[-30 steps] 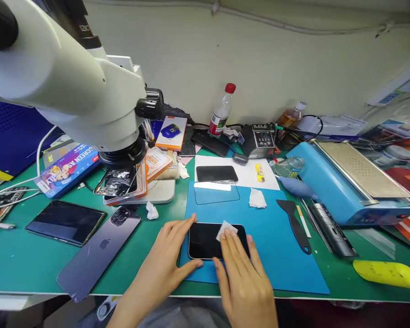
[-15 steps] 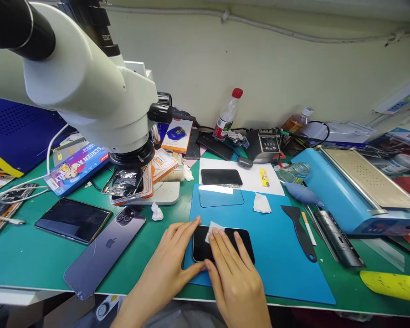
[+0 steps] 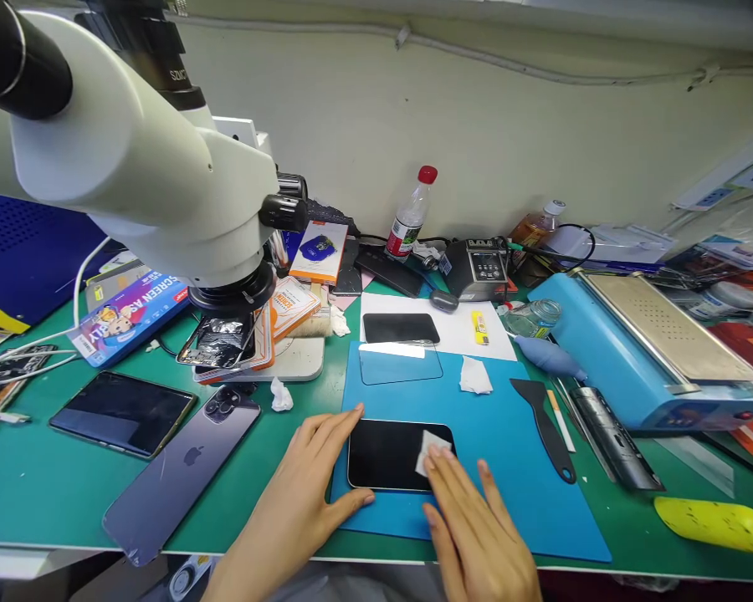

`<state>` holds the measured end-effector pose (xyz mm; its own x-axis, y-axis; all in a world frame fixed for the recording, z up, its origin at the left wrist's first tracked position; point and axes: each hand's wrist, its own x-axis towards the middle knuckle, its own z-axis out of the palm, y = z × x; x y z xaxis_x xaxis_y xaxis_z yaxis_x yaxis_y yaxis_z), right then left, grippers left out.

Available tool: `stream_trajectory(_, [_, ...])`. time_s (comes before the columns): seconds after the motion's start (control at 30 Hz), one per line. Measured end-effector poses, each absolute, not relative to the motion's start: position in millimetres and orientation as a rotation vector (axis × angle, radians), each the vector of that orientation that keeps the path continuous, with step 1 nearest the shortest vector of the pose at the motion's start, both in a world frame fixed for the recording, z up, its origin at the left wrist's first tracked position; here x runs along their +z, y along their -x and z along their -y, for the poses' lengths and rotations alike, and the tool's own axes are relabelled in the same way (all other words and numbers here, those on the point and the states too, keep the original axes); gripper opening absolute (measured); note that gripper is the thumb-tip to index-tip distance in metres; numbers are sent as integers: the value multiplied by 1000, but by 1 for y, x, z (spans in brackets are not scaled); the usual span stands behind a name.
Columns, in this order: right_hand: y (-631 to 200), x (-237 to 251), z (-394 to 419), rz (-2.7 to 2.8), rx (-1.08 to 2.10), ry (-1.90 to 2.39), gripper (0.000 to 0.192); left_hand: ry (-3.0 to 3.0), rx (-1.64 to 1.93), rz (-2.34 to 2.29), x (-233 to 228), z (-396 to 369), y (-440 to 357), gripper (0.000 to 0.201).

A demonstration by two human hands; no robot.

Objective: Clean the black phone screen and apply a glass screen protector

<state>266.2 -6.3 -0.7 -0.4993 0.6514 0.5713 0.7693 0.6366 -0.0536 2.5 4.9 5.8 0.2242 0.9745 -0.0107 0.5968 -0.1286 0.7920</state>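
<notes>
Clear sheet (image 3: 402, 368), perhaps glass, beyond phone (image 3: 382, 456).

A black-screened phone (image 3: 382, 456) lies flat, white wipe (image 3: 427, 446) on its right end.

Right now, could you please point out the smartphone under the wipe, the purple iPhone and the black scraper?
Smartphone (image 3: 386, 456): head view, screen.
Purple iPhone (image 3: 181, 472): head view, back.
Black scraper (image 3: 547, 431): head view, handle.

A plain, off-white wall (image 3: 508, 142) rises behind the green-topped counter (image 3: 31, 489), which has a pale front edge. A pale cable (image 3: 540, 75) runs across the wall, held by a clip (image 3: 403, 36); a white socket strip (image 3: 721, 186) slants at far right.
</notes>
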Motion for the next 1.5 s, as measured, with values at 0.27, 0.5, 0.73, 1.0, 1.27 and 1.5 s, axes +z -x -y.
stream_trajectory(0.27, [-270, -3, -8, 2216, -277, 1216, 57, -1815, 690, -1494, 7, -4, -3, 82])
stream_trajectory(0.5, [-280, -5, 2, 2244, -284, 1189, 60, -1837, 706, -1504, 2, -3, -3, 81])
stream_trajectory(0.73, [-245, 1, -8, 2253, -302, 1257, 62, -1874, 747, -1489, -1, -5, -4, 82])
stream_trajectory(1.0, [-215, 7, -2, 2360, -223, 1087, 50, -1896, 783, -1488, -6, -4, -3, 87])
stream_trajectory(1.27, [-221, 14, -12, 2397, -222, 1086, 53, -1908, 787, -1469, -9, -6, -4, 87])
stream_trajectory(1.5, [-237, 14, -1, 2425, -180, 851, 35, -1917, 764, -1482, -6, -6, -4, 89])
